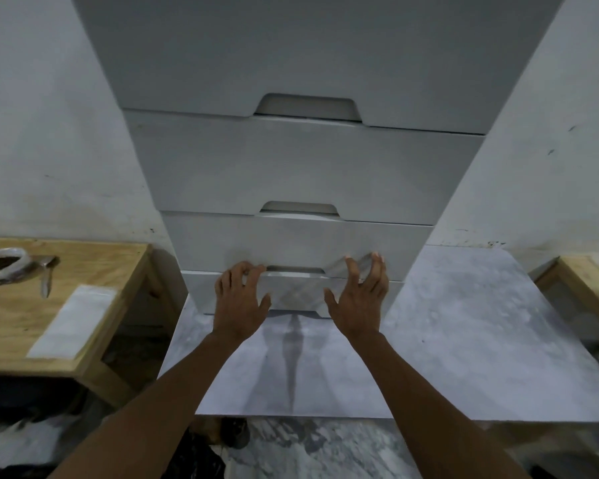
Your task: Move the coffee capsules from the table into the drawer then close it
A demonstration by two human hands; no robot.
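A tall white drawer unit (291, 160) fills the middle of the head view, all its drawer fronts flush. Both hands are at the low drawer (294, 292). My left hand (239, 299) rests on its front with curled fingertips at the left end of the cut-out handle slot (293, 269). My right hand (358, 299) hovers with fingers spread and bent in front of the drawer front above, right of the slot; it holds nothing. No coffee capsules are visible anywhere.
A wooden table (94, 305) stands at the left with a plastic bag (2, 267), a metal tool (47, 274) and a white sheet (73, 319). A grey marble-look board (446, 340) lies under the unit. Another wooden piece (581, 281) is at the right edge.
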